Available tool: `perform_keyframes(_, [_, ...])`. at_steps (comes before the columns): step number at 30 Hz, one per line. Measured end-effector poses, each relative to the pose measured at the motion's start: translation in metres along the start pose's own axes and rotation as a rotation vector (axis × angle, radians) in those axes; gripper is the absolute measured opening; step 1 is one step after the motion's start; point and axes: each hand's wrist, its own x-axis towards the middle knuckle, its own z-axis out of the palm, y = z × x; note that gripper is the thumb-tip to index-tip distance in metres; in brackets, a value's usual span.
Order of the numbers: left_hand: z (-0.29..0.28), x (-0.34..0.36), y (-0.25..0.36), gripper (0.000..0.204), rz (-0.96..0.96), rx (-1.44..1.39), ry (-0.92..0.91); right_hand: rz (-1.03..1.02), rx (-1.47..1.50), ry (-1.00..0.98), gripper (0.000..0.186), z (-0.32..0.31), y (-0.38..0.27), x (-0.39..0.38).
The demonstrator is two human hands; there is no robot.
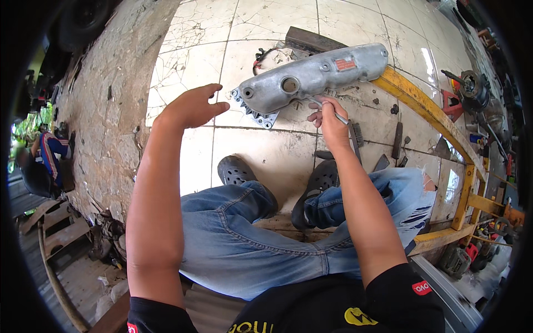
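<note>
A grey cast-metal engine valve cover (311, 79) lies across the tiles in front of my feet, with a round filler hole and a red label on top. Under its left end shows a lighter metal part (263, 119) with bolt holes. My left hand (194, 105) is open just left of that end, fingers stretched toward it and apart from it. Pinched in my right hand (331, 119) is a thin metal rod-like tool (341, 119), its front end at the near edge of the cover. Whether the tip touches the metal I cannot tell.
A yellow metal frame (427, 108) curves along the right. Behind the cover lies a dark metal bar (311, 40). A wire brush (357, 133), a dark-handled tool (397, 139) and small parts lie right of my hand. Another person (53, 152) sits far left.
</note>
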Motion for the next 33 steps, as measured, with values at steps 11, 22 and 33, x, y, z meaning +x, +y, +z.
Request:
perform_keyframes(11, [-0.004, 0.022, 0.036, 0.07, 0.037, 0.055, -0.014, 0.23, 0.069, -0.007, 0.03, -0.011, 0.018, -0.028])
perform_keyframes(22, [-0.013, 0.015, 0.042, 0.068, 0.013, 0.137, 0.013, 0.294, 0.036, 0.106, 0.023, 0.001, 0.068, -0.052])
perform_keyframes(33, [0.042, 0.044, 0.02, 0.079, 0.127, 0.159, 0.223, 0.27, -0.015, -0.03, 0.03, 0.019, 0.043, -0.032])
